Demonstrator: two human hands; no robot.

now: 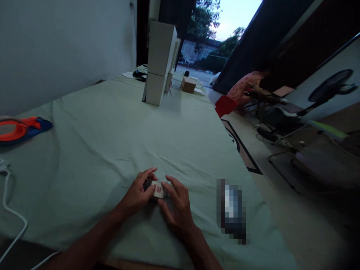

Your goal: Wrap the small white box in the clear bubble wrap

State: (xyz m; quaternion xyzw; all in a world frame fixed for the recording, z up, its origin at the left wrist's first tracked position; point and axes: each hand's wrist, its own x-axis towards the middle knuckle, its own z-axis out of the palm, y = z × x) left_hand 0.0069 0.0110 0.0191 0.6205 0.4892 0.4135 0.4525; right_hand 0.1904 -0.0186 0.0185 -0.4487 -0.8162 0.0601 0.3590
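Observation:
A small pale block-like box (159,190) with a reddish round mark on top lies low over the green cloth, between my two hands. My left hand (140,191) grips its left side, the thumb on the near left edge and the fingers curled round the far side. On the other side, my right hand (178,202) has its forefinger at the box's right edge and its thumb at the near corner. The other right fingers are spread. Dim light and the fingers hide the box's sides, and its exact kind cannot be made out.
Green cloth (118,123) covers the long table. A blurred-out object (232,210) lies right of my hands. Tall white boxes (160,48) and a brown box (188,85) stand farther back. Orange-and-blue item (25,129) and white cable (17,213) lie left. A person (246,88) sits beyond.

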